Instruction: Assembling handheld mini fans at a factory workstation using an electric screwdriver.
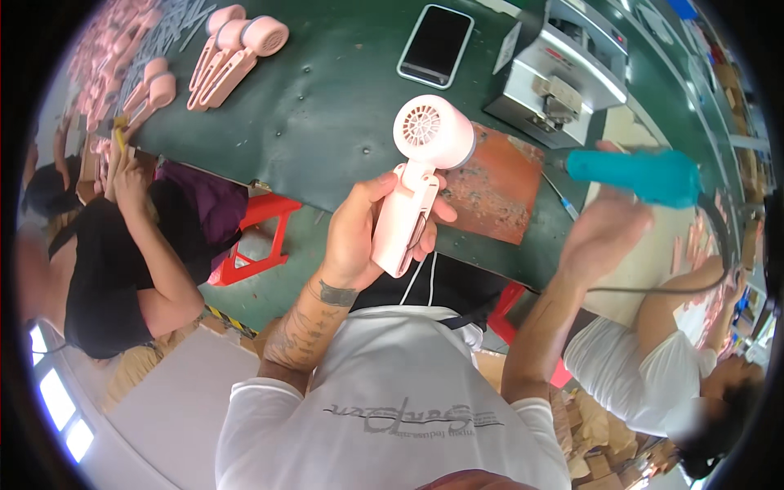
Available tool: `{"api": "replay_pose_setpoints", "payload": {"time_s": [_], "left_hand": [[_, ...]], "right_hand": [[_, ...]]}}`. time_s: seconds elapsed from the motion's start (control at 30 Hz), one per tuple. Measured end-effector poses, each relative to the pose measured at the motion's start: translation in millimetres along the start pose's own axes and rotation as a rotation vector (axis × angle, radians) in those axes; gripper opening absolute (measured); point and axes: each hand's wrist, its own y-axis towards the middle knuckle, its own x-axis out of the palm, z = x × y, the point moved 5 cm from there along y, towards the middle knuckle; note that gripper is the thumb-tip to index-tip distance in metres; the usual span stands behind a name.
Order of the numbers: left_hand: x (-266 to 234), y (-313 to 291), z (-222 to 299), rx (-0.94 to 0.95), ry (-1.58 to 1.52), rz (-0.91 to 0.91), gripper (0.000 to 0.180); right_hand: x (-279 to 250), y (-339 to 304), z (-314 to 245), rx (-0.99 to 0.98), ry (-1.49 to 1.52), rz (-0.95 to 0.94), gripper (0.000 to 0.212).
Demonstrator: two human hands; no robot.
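Note:
My left hand (355, 220) is wrapped round the handle of a pink handheld fan (406, 216), whose round head with a slotted grille tilts up above the handle. Off to the right, my right hand (608, 233) grips a teal electric screwdriver (633, 175), both blurred by motion. The screwdriver points left toward the fan but stays apart from it. Behind the fan lies a worn reddish-brown board (498, 188) on the green tabletop (318, 122).
A smartphone (436, 46) and a grey metal machine (559, 73) stand at the back. More pink fans (233, 53) lie at the far left. A thin screwdriver (562, 196) rests beside the board. Co-workers sit on both sides, and a dark cable (678, 290) trails at the right.

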Motion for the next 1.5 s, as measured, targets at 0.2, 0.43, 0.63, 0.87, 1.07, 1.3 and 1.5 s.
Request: {"api": "replay_pose_setpoints", "payload": {"time_s": [0.2, 0.43, 0.63, 0.87, 1.07, 1.3, 1.5], "left_hand": [[18.6, 6.1, -20.2, -0.086, -0.126, -0.105, 0.049], [44.0, 0.1, -37.8, 0.057, 0.583, 0.047, 0.026], [66.8, 4.7, -62.5, -0.179, 0.337, -0.052, 0.032], [68.7, 5.6, -83.0, -0.047, 0.405, -0.031, 0.03], [64.4, 3.5, -82.4, -0.045, 0.583, -0.068, 0.031], [65.4, 3.0, -72.2, 0.111, 0.717, -0.078, 0.03], [61.8, 6.6, -68.7, 0.112, 0.681, -0.081, 0.027]], "right_hand": [[5.0, 7.5, -7.6, 0.114, 0.168, -0.039, 0.074], [-26.4, -22.8, -30.2, 0.279, 0.088, 0.195, 0.091], [-13.8, -39.6, -71.5, 0.019, 0.426, 0.048, 0.115], [18.4, -59.0, -94.8, -0.354, 0.349, -0.121, 0.073], [27.4, -58.2, -85.7, -0.314, 0.358, -0.182, 0.07], [33.1, -55.1, -81.5, -0.282, 0.375, -0.24, 0.061], [35.8, -53.4, -82.6, -0.203, 0.319, -0.253, 0.06]]}}
